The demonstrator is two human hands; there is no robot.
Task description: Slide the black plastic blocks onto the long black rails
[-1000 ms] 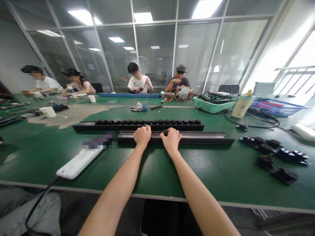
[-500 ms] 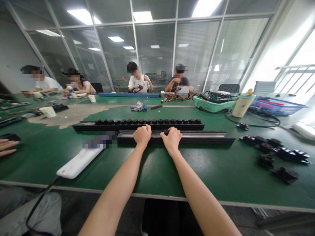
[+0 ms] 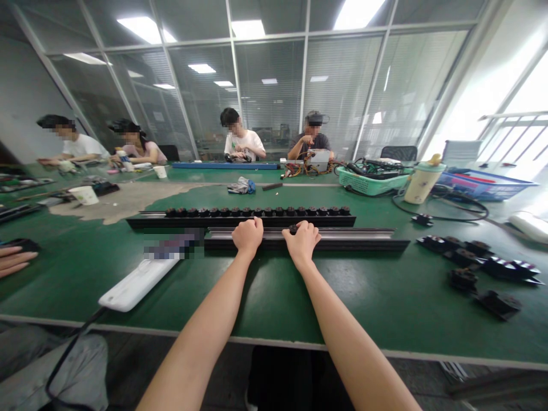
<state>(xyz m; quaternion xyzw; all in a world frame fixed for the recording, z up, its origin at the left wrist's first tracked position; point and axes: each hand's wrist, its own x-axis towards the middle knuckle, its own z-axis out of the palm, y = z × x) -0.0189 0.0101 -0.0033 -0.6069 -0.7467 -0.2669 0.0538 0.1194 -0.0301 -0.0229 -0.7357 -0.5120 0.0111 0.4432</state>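
A long black rail [image 3: 363, 245] with a silvery inner channel lies across the green table before me. My left hand [image 3: 248, 235] is closed around its left-middle part. Farther right on the same rail, my right hand [image 3: 302, 242] grips a small black round-topped part [image 3: 293, 229] at the channel; the fingers hide most of it. Just behind lies a second black rail [image 3: 240, 222], carrying a row of several similar black parts. Loose black parts [image 3: 464, 279], some with shiny fins, are scattered to the right of my hands.
A white power strip [image 3: 139, 282] with a cord lies left of the near rail. Another person's hand [image 3: 15, 260] rests at the left edge. Behind are a green basket [image 3: 372, 181], a yellowish tumbler [image 3: 422, 184], a blue basket [image 3: 488, 187] and a paper cup [image 3: 85, 195]. Co-workers sit opposite.
My right hand and the black part have shifted slightly right along the rail. My left hand has stayed put. A co-worker opposite has lowered a raised hand.
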